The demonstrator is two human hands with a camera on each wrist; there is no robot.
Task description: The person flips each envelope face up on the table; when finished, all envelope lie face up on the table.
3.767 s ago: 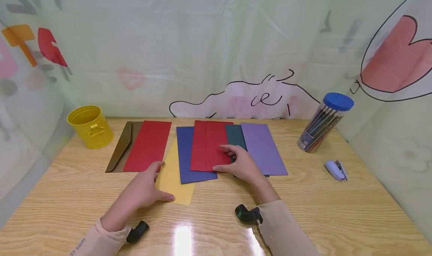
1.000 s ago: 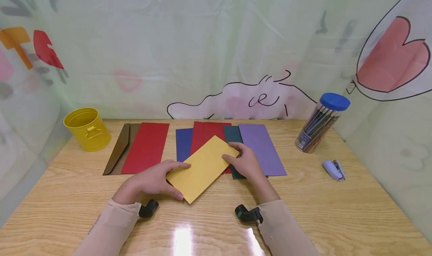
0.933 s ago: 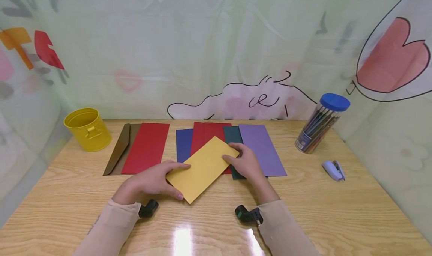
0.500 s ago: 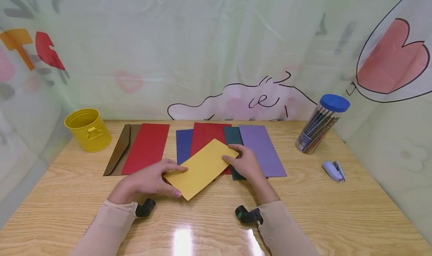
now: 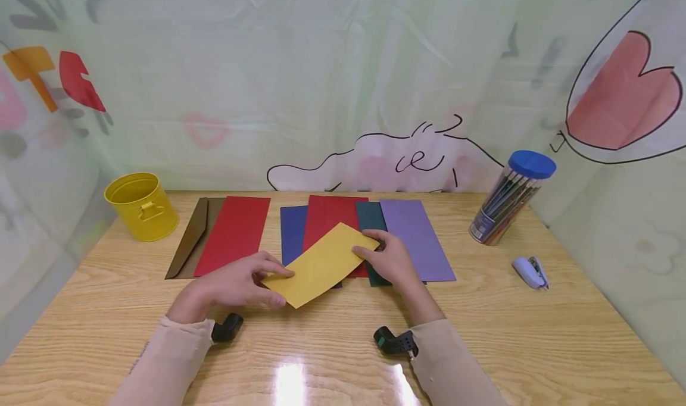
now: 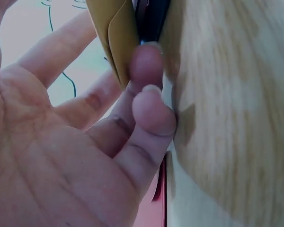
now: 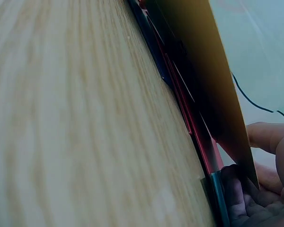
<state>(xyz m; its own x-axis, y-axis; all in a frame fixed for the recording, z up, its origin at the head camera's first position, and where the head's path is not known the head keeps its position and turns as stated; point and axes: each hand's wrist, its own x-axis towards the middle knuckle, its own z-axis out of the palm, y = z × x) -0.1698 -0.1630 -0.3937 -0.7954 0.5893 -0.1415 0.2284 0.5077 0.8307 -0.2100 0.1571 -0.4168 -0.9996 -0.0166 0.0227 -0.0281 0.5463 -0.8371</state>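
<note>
Holding: both hands have the yellow envelope [image 5: 320,265] raised off the row of envelopes, tilted with its long axis running from 7 o'clock to 1 o'clock.
Left hand [image 5: 230,286]: grasping the envelope's near corner, thumb on top and fingers [image 6: 146,66] curled under its edge.
Right hand [image 5: 390,261]: pinching the far end at about 3 o'clock of the sheet; the right wrist view shows the paper lifted clear of what lies below.
Beneath it: the blue envelope [image 5: 292,232], the middle red envelope [image 5: 328,218] and the dark green envelope [image 5: 370,216] lie flat on the tabletop [image 5: 536,340].
Row, 9 to 3 o'clock: brown envelope [image 5: 194,234], red envelope [image 5: 233,233], then the overlapped ones, then the purple envelope [image 5: 414,234].
Step, as I judge it: the envelope is picked out and in the air, not yet set anywhere.
Next move calls for: keeping both grips even so the thin paper does not bend, and clearing the lower sheets without dragging them.
</note>
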